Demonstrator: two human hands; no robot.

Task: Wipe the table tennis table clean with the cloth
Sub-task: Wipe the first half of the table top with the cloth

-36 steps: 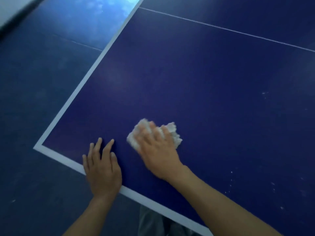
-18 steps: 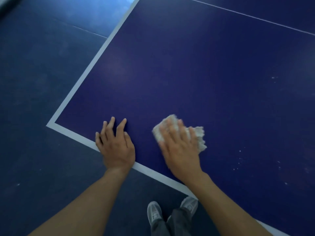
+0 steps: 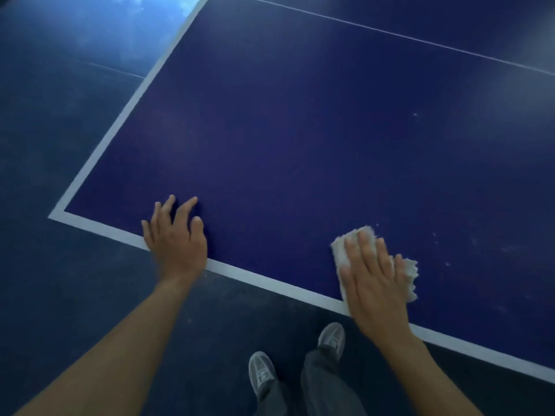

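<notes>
The dark blue table tennis table (image 3: pixel 300 130) fills most of the view, edged by a white line. A white cloth (image 3: pixel 407 270) lies on it close to the near edge. My right hand (image 3: pixel 372 283) presses flat on the cloth with straight fingers and covers most of it. My left hand (image 3: pixel 175 235) rests flat on the table at the near edge, fingers spread, some way left of the cloth. Small white specks (image 3: pixel 435 235) dot the surface right of the cloth.
The table's near left corner (image 3: pixel 57 214) lies left of my left hand. A thin white centre line (image 3: pixel 390 33) crosses the far part. Below the near edge are the dark blue floor (image 3: pixel 45 145) and my grey shoes (image 3: pixel 261 373).
My right hand has slid the cloth to the right along the near edge, away from my left hand. The left hand has stayed at the table edge.
</notes>
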